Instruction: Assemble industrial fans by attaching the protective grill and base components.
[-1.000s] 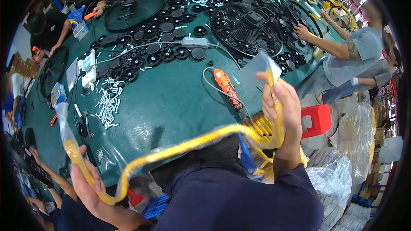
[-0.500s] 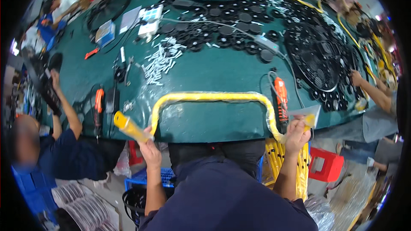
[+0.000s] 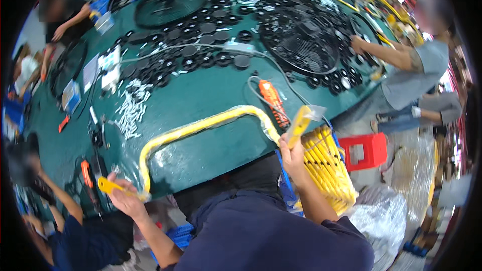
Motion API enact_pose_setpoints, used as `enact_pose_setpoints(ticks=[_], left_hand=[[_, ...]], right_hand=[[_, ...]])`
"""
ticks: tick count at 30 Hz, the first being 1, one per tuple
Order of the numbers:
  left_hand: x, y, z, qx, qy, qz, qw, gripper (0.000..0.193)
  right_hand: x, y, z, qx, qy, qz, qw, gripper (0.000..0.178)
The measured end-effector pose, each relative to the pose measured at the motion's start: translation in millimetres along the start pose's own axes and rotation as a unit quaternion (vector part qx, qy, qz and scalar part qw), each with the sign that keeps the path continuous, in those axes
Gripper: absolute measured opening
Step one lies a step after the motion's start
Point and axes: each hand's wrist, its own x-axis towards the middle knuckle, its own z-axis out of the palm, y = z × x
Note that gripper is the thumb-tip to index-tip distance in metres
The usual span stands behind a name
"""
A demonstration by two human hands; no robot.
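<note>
- Head view, left side: an orange power driver [image 3: 86, 174] lies on the green table [image 3: 201, 168] near the left hand [image 3: 128, 201]; a careless sideways swing could knock it.
- The left hand's fingers curl about the wrapped left end of the yellow tube [image 3: 193, 128], with the left tab [image 3: 108, 186] poking out past them; the thumb is hard to make out. Slick wrapping could let this end twist or slip if the hold is loose.
- Between the hands, the tube's long straight run is over the table, touching or not I cannot tell. Pushed away from the body, it might scatter the loose screws [image 3: 131, 110].
- The tube's right bend comes near a second driver [image 3: 268, 95] and could bump or snag it.
- The right hand [image 3: 292, 156] has its fingers closed on the other end, the right tab [image 3: 299, 123] rising above them. Loose film [image 3: 315, 112] at its tip could catch or tear.
- Against half a second ago: the left tab points more nearly sideways; the straight run, level then, now slopes up rightward, partly because the view has turned; the bundle of yellow tubes [image 3: 324, 170] at right shows more fully.
</note>
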Motion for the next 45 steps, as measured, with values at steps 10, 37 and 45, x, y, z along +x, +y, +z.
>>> enact_pose_setpoints(ticks=[10, 37, 45], left_hand=[[-25, -23, 8, -0.066, 0.016, -0.025, 0.997, 0.065], [-34, -42, -4, -0.055, 0.043, -0.103, 0.992, 0.066], [-35, -47, 18, -0.085, 0.042, -0.052, 0.994, 0.073]], right_hand=[[58, -80, -33, 0.221, -0.031, -0.078, 0.972, 0.075], [30, -28, 5, 0.178, -0.051, 0.065, 0.98, 0.026], [31, -2, 17, 0.235, 0.015, -0.015, 0.972, 0.031]])
